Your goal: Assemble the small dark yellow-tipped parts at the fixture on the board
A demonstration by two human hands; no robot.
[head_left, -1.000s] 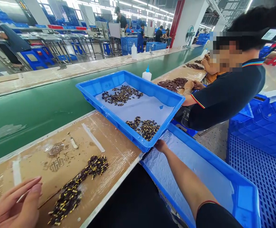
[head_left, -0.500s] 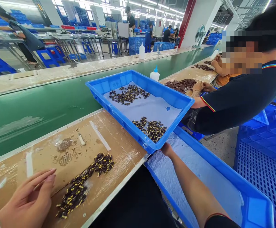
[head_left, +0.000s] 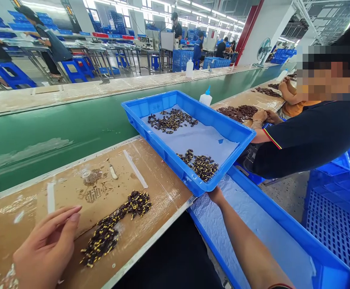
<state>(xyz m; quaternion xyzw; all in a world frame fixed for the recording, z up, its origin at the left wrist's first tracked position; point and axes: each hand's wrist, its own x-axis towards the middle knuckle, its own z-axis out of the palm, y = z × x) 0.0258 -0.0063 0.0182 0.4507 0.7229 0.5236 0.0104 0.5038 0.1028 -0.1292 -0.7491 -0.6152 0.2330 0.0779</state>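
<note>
My left hand [head_left: 50, 245] hovers over the brown workbench with fingers loosely curved and thumb near the index finger; nothing shows between them. Just right of it lies a trail of small dark pieces with yellow parts [head_left: 102, 241], widening into a second heap [head_left: 139, 204]. A blue plastic tray [head_left: 162, 154] overlaps the bench's right end, lined with a pale sheet and holding two groups of the same pieces. At its near corner, my right hand [head_left: 216, 196] holds it from below, the fingers hidden underneath.
A second lined blue tray [head_left: 268, 224] sits lower, under my right forearm. Behind the bench runs a green conveyor belt [head_left: 96, 116]. A white bottle with blue tip [head_left: 205, 97] stands beyond the tray. At right, a co-worker [head_left: 313, 136] handles brown pieces [head_left: 237, 112].
The camera view has turned slightly left, so the scene shifts rightward. Both hands keep nearly the same places over the bench and at the tray corner. The tray and heaps appear unmoved.
</note>
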